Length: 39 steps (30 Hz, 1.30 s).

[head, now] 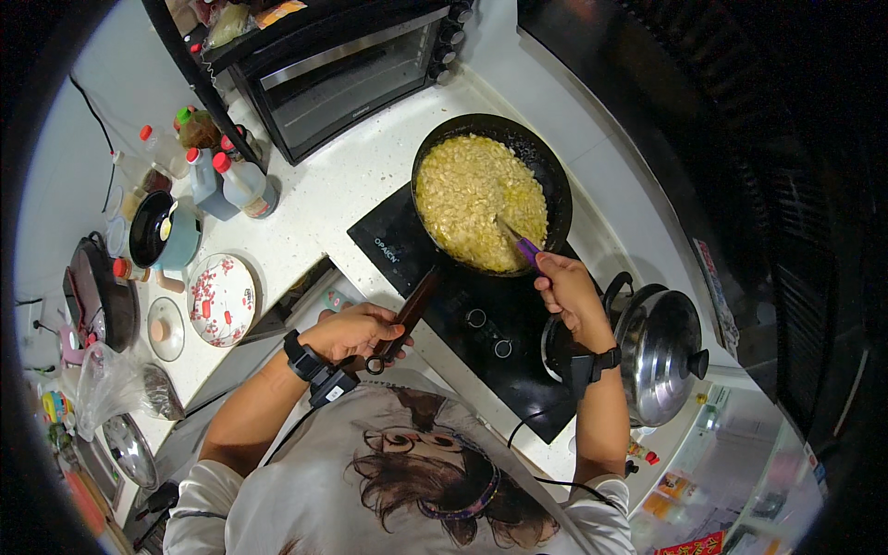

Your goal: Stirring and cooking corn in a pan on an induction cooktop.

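A black frying pan [559,191] sits on the black cooktop [479,361]. Many small pale yellow pieces [479,187] in bubbling liquid fill most of it. My left hand [361,333] is closed around the pan's brown handle [416,302], close to the ring at its end. My right hand [572,291] grips a utensil by its purple handle [528,251]; its metal end dips into the food at the pan's near right side, and its tip is hidden there.
A lidded steel pot [659,354] stands right of the cooktop. Beyond the pan is a countertop oven [354,83]. At left are red-capped bottles [250,187], a teal pot [182,239], a flower-patterned plate [223,298] and a glass lid [165,340]. Below the counter, a drawer [305,298] stands partly open.
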Motion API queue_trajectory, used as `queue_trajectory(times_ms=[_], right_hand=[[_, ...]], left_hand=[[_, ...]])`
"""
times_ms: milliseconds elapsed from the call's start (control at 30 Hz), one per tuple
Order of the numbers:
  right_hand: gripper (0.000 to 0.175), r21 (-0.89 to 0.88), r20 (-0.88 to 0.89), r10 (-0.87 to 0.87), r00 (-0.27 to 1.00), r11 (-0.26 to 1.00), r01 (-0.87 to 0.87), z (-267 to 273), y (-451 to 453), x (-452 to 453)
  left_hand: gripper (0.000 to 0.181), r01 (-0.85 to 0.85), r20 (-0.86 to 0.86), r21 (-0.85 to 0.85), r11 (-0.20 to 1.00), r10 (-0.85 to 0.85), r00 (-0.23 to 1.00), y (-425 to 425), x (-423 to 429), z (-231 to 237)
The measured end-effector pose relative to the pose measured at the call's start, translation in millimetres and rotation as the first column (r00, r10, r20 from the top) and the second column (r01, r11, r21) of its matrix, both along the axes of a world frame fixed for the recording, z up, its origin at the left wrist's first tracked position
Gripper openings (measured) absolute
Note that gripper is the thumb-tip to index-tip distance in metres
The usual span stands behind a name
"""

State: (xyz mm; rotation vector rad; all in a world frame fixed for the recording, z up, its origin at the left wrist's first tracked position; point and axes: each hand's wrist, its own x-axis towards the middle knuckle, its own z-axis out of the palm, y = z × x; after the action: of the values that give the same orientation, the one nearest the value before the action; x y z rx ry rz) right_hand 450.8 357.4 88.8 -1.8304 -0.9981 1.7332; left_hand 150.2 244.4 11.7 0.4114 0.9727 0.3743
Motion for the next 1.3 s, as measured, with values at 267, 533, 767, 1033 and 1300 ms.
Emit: queue_trajectory(times_ms=[267, 533, 767, 1033, 1300], right_hand=[[0.016, -0.239, -0.405, -0.143, 0.903, 0.97, 0.047, -8.4, 5.9, 18.8], [0.021, -0.107, -0.336, -0.136, 0.932, 0.989, 0.106, 8.5, -7.4, 27.7], [0.035, -0.006, -0.246, -0.161, 0.956, 0.986, 0.164, 12.4, -17.6, 29.1], [0.04, 0.65, 0.688, -0.067, 0.723, 0.498, -0.573, -17.2, -21.1, 38.5], [0.036, 0.557, 0.748, -0.06, 0.661, 0.599, -0.575, 14.5, -41.3, -8.5]], left_hand=[[0.02, -0.07, 0.0, -0.023, 0.997, 0.07, 0.998, -3.1, 4.9, 3.3], [0.013, -0.057, -0.086, -0.015, 0.998, 0.055, 0.995, 3.4, 8.3, 38.5], [0.026, -0.014, -0.081, 0.007, 1.0, 0.015, 0.997, 1.1, 2.3, 27.5], [0.017, -0.05, -0.075, -0.004, 0.999, 0.05, 0.996, 1.4, 8.7, 34.0], [0.018, -0.093, -0.103, -0.027, 0.995, 0.09, 0.991, 0.2, 8.4, 49.0]])
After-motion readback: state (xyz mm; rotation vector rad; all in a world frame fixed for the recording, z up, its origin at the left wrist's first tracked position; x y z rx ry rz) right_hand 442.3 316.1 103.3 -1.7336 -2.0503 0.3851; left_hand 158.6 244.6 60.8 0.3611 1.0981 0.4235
